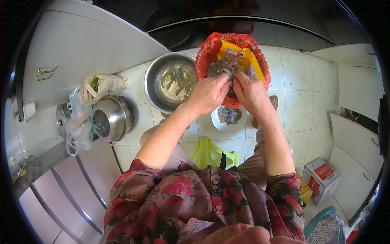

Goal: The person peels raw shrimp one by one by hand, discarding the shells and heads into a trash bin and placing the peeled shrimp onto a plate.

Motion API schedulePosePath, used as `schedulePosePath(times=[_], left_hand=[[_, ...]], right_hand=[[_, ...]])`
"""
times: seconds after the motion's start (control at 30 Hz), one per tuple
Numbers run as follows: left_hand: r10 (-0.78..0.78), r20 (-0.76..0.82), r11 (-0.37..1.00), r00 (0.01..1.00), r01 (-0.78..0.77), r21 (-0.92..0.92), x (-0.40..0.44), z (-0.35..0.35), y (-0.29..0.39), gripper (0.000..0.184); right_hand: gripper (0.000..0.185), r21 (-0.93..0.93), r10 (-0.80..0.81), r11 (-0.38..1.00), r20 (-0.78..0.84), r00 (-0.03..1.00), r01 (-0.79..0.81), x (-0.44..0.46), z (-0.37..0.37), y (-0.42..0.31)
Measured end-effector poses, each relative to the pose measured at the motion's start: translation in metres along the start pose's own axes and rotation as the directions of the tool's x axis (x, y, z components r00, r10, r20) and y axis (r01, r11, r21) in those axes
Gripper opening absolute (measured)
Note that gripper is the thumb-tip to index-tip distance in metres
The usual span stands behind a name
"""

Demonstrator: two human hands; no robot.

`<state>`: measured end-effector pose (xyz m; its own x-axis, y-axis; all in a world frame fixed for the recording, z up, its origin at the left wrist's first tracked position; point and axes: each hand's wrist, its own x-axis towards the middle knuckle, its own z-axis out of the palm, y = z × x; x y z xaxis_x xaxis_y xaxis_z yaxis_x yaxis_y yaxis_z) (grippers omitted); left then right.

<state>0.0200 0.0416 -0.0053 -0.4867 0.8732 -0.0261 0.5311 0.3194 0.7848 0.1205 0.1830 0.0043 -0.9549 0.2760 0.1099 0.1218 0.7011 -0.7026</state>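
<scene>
My left hand (209, 92) and my right hand (252, 92) meet over a bin lined with a red plastic bag (202, 61). Fingers of both are pinched closed on a shrimp, mostly hidden between them. Just beyond the fingertips, a heap of greyish shrimp shells (222, 67) lies in the bag beside a yellow packet (243, 57). To the left stands a metal basin (151, 87) with whole shrimp (178, 79) in a little water. Below my hands, a white bowl (230, 128) on the floor holds peeled grey shrimp (228, 115).
A green plastic stool (207, 152) is between my legs. At left are a metal pot (113, 118), a clear plastic bag (79, 126) and a cream bag (109, 86) with greens. White cabinets line both sides; a red-and-white carton (321, 179) sits at lower right.
</scene>
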Motion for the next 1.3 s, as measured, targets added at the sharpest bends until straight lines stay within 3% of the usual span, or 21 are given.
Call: schedulePosePath(times=[0.13, 0.2, 0.33, 0.5, 0.57, 0.8, 0.9, 0.93, 1.0, 1.07, 1.17, 1.23, 1.3], left_hand=[[-0.046, 0.095, 0.999, 0.994, 0.045, 0.013, 0.001, -0.003, 0.001, 0.013], [-0.021, 0.094, 0.995, 0.995, 0.03, -0.094, 0.001, -0.003, -0.001, 0.013], [-0.008, 0.096, 0.994, 0.995, 0.018, -0.108, 0.0, -0.007, 0.002, 0.014], [0.044, 0.23, 0.991, 0.972, -0.014, -0.131, 0.0, -0.014, 0.003, 0.02], [0.044, 0.246, 0.989, 0.968, -0.008, -0.146, -0.001, -0.014, 0.005, 0.019], [-0.006, 0.271, 0.939, 0.963, 0.098, -0.329, -0.002, -0.015, 0.007, 0.019], [0.022, 0.209, 0.91, 0.978, 0.067, -0.41, -0.001, -0.011, 0.0, 0.019], [0.026, 0.207, 0.91, 0.978, 0.062, -0.409, -0.002, -0.012, 0.001, 0.019], [-0.006, 0.294, 0.761, 0.956, 0.196, -0.619, -0.005, -0.014, 0.002, 0.02], [-0.04, 0.297, 0.722, 0.954, 0.233, -0.651, -0.004, -0.016, 0.003, 0.018], [-0.111, 0.263, 0.666, 0.958, 0.268, -0.696, -0.002, -0.02, 0.005, 0.018], [-0.135, 0.24, 0.648, 0.961, 0.269, -0.713, -0.002, -0.02, 0.005, 0.024], [-0.108, 0.18, 0.656, 0.978, 0.206, -0.726, -0.002, -0.019, 0.003, 0.044]], right_hand=[[0.012, -0.104, 0.055, 0.994, 0.09, 0.994, -0.045, -0.002, 0.002, 0.004], [0.013, -0.106, 0.051, 0.993, 0.102, 0.994, -0.041, -0.004, 0.002, 0.004], [0.014, 0.006, 0.057, 0.998, 0.142, 0.988, -0.059, -0.004, -0.005, 0.0], [0.017, 0.163, 0.077, 0.981, 0.18, 0.981, -0.107, -0.004, -0.01, -0.002], [0.018, 0.221, 0.137, 0.955, 0.262, 0.955, -0.197, -0.005, -0.015, -0.005], [0.017, 0.201, 0.118, 0.967, 0.201, 0.972, -0.159, -0.005, -0.012, -0.005], [0.017, 0.222, 0.161, 0.956, 0.147, 0.976, -0.191, -0.004, -0.008, -0.002], [0.018, 0.145, 0.152, 0.976, 0.067, 0.986, -0.16, -0.003, -0.005, 0.005], [0.018, 0.065, 0.14, 0.988, -0.013, 0.99, -0.139, -0.001, -0.006, 0.011], [0.018, 0.14, 0.293, 0.948, -0.022, 0.956, -0.287, 0.001, -0.011, 0.014], [0.017, 0.086, 0.251, 0.964, 0.0, 0.968, -0.25, 0.001, -0.007, 0.018], [0.016, 0.045, 0.212, 0.976, -0.003, 0.977, -0.212, -0.001, 0.0, 0.022], [0.016, 0.002, 0.171, 0.985, -0.002, 0.985, -0.171, -0.002, 0.002, 0.023]])
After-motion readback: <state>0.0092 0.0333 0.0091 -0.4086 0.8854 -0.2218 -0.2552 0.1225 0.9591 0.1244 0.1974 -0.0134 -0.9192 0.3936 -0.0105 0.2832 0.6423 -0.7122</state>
